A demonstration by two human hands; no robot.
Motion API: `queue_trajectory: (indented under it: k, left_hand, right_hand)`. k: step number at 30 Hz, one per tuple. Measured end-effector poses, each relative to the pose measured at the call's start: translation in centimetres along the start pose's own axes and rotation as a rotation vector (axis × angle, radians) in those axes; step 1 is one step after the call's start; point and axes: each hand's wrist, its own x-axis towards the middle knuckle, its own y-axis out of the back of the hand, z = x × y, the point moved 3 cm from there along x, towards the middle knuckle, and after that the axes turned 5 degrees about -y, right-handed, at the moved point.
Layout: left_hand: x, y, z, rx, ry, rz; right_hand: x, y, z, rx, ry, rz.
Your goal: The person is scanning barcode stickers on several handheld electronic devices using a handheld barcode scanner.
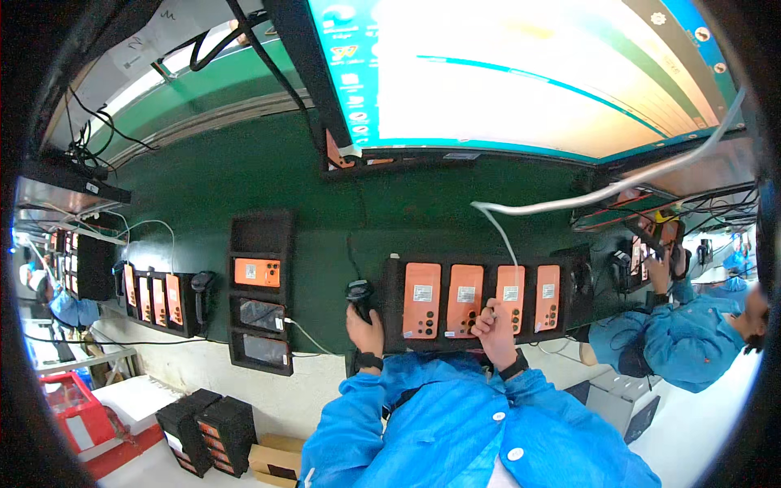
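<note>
My left hand (pixel 365 331) is wrapped round a black handheld barcode scanner (pixel 359 290) at the table's near edge. To its right lies a black tray (pixel 394 297) holding several orange phones, backs up, each with a white label. My right hand (pixel 495 327) hovers over the tray's near side, between the second phone (pixel 465 293) and the third phone (pixel 510 281). Its fingers are curled together; whether anything small is between them cannot be made out. A white cable (pixel 498 224) drops to the third phone's far end. The rightmost phone (pixel 548 293) lies untouched by my hands.
A large lit screen (pixel 521 81) stands beyond the green table (pixel 325 195). Left of the scanner is another black tray (pixel 260 305) with an orange phone and bagged items. Farther left, a tray (pixel 183 281) holds more phones. A co-worker (pixel 691 337) in blue works at right.
</note>
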Motion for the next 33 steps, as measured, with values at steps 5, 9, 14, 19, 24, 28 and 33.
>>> queue_trajectory:
  k: [5, 9, 14, 19, 24, 28, 33]
  left_hand:
    - [1.3, 5.2, 11.9, -0.024, -0.298, 0.116]
    - [-0.3, 0.8, 16.2, 0.105, -0.592, -0.282]
    - [-1.5, -3.2, 17.7, 0.456, -0.555, -0.076]
    - [-0.5, -0.7, 19.5, 0.317, -0.496, -0.095]
    - [-2.6, 2.2, 20.6, -0.107, -0.508, -0.101]
    - [-3.6, 3.2, 21.0, -0.221, -0.546, -0.074]
    - [-4.0, 2.8, 20.7, -0.270, -0.581, -0.123]
  right_hand:
    - [-1.3, 2.2, -1.7, 0.152, 0.137, -0.129]
    - [-0.6, 3.4, -1.6, -0.021, 0.089, -0.118]
    - [-2.3, 1.9, -2.0, -0.189, 0.085, -0.298]
    - [-2.0, 3.4, -2.5, -0.280, 0.078, -0.309]
    - [0.3, 1.8, -3.7, -0.372, 0.189, -0.239]
    - [1.8, -2.5, -4.8, -0.602, 0.311, -0.168]
    - [2.3, -5.4, -4.4, -0.825, 0.430, -0.246]
